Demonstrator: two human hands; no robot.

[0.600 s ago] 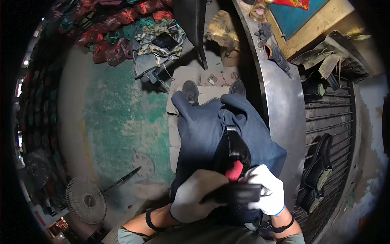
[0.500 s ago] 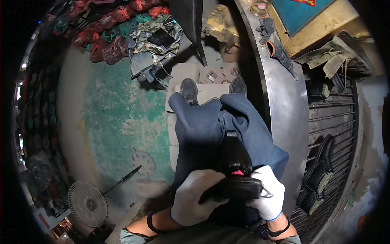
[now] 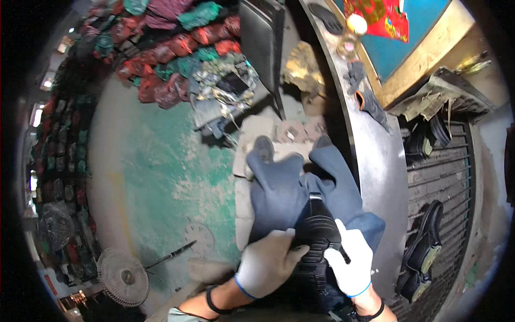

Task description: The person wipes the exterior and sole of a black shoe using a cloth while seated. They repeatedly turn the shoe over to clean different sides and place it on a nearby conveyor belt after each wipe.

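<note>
A black shoe [image 3: 317,232] is held over my lap, its ridged sole facing up. White-gloved, my left hand [image 3: 272,262] is closed around the shoe's left side, with the thumb near the sole and the other fingers partly hidden. At the opposite edge, my right hand [image 3: 351,258], also in a white glove, grips the shoe with its fingers bent along the sole. The lower part of the shoe is dark and hard to make out against my clothing. Beyond it, a narrow black shiny piece [image 3: 315,197] shows between my thighs.
A metal ledge [image 3: 380,188] runs along my right, with dark gloves [image 3: 371,109] and a glass jar [image 3: 348,45]. Black shoes [image 3: 424,244] lie on a slatted rack [image 3: 437,180]. A fan [image 3: 124,276] stands lower left; bagged bundles [image 3: 171,51] and a black chair [image 3: 263,40] are ahead.
The shoe has been turned, so its ridged sole now faces up. Both hands have shifted their hold along its sides. The whole view has moved, showing more of the area ahead.
</note>
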